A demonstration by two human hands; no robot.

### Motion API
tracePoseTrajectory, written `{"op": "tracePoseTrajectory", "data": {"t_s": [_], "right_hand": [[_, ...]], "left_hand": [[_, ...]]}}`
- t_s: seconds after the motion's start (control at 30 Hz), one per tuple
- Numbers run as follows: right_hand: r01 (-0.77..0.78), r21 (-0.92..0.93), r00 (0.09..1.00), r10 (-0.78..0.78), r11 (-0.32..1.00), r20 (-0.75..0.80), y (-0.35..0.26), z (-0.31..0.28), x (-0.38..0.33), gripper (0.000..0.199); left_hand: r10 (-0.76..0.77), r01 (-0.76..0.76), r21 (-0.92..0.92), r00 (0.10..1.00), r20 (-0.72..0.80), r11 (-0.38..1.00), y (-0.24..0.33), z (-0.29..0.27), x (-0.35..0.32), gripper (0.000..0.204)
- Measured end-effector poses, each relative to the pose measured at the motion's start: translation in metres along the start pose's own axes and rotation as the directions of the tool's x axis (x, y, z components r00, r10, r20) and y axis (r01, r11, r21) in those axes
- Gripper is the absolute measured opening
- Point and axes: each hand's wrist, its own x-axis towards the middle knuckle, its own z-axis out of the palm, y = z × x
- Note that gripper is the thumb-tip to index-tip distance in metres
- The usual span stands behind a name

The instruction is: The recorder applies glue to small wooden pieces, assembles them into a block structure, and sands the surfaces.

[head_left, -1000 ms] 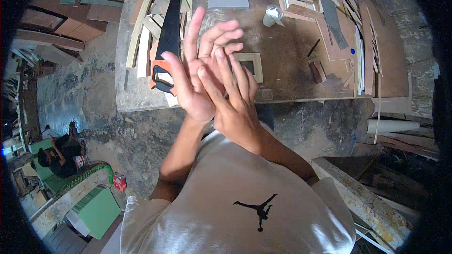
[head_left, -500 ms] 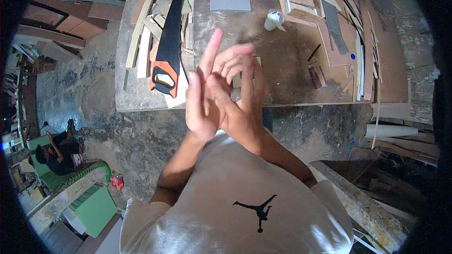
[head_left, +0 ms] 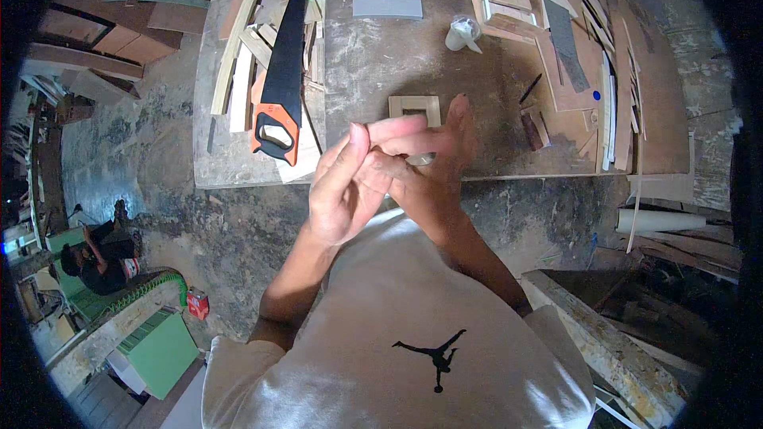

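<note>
In the head view, the left hand (head_left: 343,195) is cupping loosely, thumb apart, holding nothing visible; the right hand (head_left: 433,179) is touching it, blurred, so I cannot tell how far it is closing. A small wooden frame (head_left: 413,101) is lying on the workbench (head_left: 369,56) toward 12 o'clock, the left hand's fingers overlapping its near part and hiding its long axis. A saw (head_left: 285,63) is lying at 11 o'clock, blade pointing to 12.

You can pass across the counter (head_left: 362,56) between saw (head_left: 284,56) and cup (head_left: 459,34); the frame (head_left: 412,102) stands in your way just ahead.
</note>
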Motion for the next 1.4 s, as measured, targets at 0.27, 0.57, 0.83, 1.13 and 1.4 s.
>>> {"op": "tracePoseTrajectory", "data": {"t_s": [0.27,0.57,0.83,1.13,1.4], "right_hand": [[0.155,-0.177,0.986,-0.163,0.972,-0.027,0.015,0.001,-0.004,0.058],[0.117,-0.106,0.989,-0.125,0.987,-0.074,0.014,-0.004,-0.005,0.060],[0.111,-0.068,0.993,-0.113,0.991,-0.022,0.015,-0.008,-0.007,0.048],[-0.027,0.175,0.981,-0.007,0.984,0.192,-0.012,-0.015,0.008,0.070],[-0.103,0.683,0.815,-0.333,0.723,0.475,-0.046,-0.010,0.000,0.093]], "left_hand": [[-0.038,0.038,-0.010,0.999,0.025,0.999,0.001,0.006,-0.002,0.064],[-0.047,0.114,-0.346,0.979,0.198,0.931,-0.010,-0.005,-0.004,0.057],[-0.054,0.188,-0.450,0.954,0.294,0.873,-0.021,-0.016,0.000,0.060],[-0.037,0.044,-0.370,0.999,0.028,0.928,-0.013,-0.003,0.018,0.063],[0.520,-0.480,0.205,0.748,-0.413,0.853,0.013,-0.026,0.045,0.076]]}}
